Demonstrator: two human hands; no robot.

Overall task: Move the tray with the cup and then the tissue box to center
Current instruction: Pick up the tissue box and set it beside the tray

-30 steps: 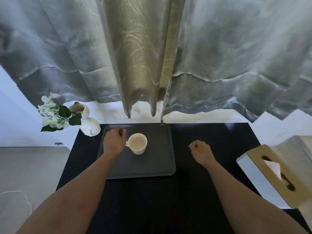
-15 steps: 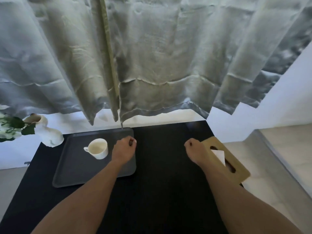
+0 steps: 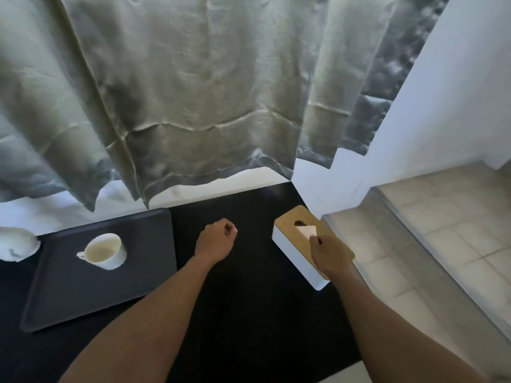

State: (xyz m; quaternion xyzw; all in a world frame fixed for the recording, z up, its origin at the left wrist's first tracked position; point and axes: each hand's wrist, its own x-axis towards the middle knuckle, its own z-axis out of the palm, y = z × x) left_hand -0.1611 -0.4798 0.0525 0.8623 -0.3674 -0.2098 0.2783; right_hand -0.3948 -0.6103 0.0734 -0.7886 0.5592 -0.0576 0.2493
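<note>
Black table [image 3: 249, 313] under a pale curtain [image 3: 193, 92]. The tissue box [image 3: 290, 244] sits at the table's right edge, beneath my curled right hand [image 3: 329, 258]; whether it grips, I can't tell. My left hand [image 3: 217, 239] is fisted, empty. A careless drag could tip the box floorward.

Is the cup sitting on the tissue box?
No, the cup stands on the dark tray, apart from the tissue box.

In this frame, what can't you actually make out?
- Tissue box: near end of the lid is covered by the right hand; grip unclear.
- White vase: cut off by the left edge of the head view.
- Left hand: curled, its inside hidden.
- Cup: contents too blurred.
</note>
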